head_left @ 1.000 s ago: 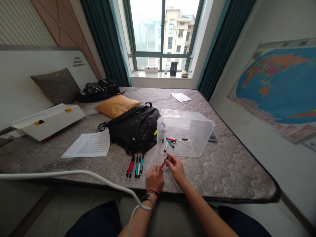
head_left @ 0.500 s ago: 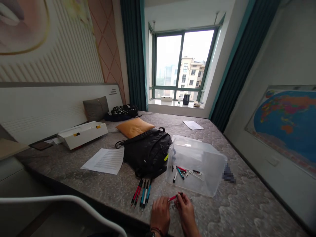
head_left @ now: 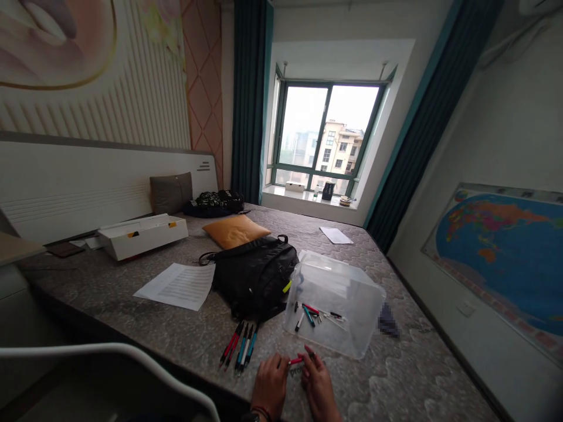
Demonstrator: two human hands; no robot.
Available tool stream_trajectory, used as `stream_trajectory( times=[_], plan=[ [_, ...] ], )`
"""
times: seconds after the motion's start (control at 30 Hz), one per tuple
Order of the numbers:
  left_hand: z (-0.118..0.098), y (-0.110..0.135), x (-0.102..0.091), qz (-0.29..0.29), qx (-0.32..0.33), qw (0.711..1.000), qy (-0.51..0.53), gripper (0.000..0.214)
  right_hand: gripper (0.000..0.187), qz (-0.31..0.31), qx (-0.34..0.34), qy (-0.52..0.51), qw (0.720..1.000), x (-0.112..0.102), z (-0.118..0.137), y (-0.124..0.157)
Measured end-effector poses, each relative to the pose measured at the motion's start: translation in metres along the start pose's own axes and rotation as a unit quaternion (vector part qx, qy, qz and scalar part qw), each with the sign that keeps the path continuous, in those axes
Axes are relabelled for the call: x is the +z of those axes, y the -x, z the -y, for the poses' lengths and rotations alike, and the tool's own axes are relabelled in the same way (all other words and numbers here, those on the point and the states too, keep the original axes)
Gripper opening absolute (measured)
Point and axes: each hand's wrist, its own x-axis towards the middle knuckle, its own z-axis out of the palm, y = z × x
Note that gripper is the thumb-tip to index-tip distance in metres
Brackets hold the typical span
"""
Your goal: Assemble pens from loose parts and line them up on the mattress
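My left hand (head_left: pixel 270 378) and my right hand (head_left: pixel 316 378) are close together over the near part of the mattress. Between them is a red pen (head_left: pixel 296 361), lying nearly level. The left fingers close on one end, and the right fingertips pinch the other. Both pen ends are partly hidden by fingers. Left of my left hand, several pens (head_left: pixel 240 347) in red, blue and white lie side by side. Beyond my hands, a clear plastic box (head_left: pixel 347 346) rests on the mattress with several loose pens (head_left: pixel 310 315) seen inside it.
A black backpack (head_left: pixel 255 278) lies left of the box, with a printed sheet (head_left: pixel 176 285) beside it. Behind are an orange cushion (head_left: pixel 237 231) and a long white box (head_left: pixel 145 237). A white curved rail (head_left: pixel 109 350) crosses the lower left.
The view has tilted upward and shifted somewhat. The red pen has turned from a slant to nearly level, and my right fingers have changed position around its end.
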Motion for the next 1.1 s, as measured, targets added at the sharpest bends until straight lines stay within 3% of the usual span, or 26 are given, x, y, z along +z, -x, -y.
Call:
stream_trajectory(
  times=[0.13, 0.3, 0.4, 0.53, 0.87, 1.0, 1.1],
  plan=[
    [0.001, 0.001, 0.001, 0.023, -0.005, 1.000, 0.003, 0.027, 0.042, -0.008, -0.006, 0.019, 1.000, -0.003, -0.006, -0.003],
    [0.003, 0.002, 0.001, 0.024, 0.003, 1.000, 0.006, 0.027, 0.043, -0.027, -0.005, 0.043, 0.999, -0.001, -0.005, 0.000],
    [0.002, 0.002, 0.000, 0.011, 0.006, 1.000, 0.005, 0.025, 0.040, 0.009, 0.010, 0.011, 1.000, 0.000, 0.004, 0.006],
    [0.001, 0.002, 0.000, -0.007, 0.008, 1.000, 0.002, 0.024, 0.053, 0.052, 0.027, -0.011, 0.998, -0.002, 0.014, 0.012],
    [0.001, 0.001, -0.001, -0.008, 0.020, 1.000, -0.008, 0.027, 0.043, 0.003, 0.039, -0.043, 0.998, -0.006, 0.007, 0.008],
    [0.000, 0.000, -0.004, -0.003, 0.022, 1.000, -0.004, 0.027, 0.048, 0.021, 0.029, -0.017, 0.999, -0.003, 0.008, 0.008],
    [0.001, 0.000, -0.003, 0.002, 0.029, 1.000, -0.002, 0.026, 0.040, 0.018, 0.020, -0.019, 0.999, -0.004, 0.005, 0.005]
  ],
)
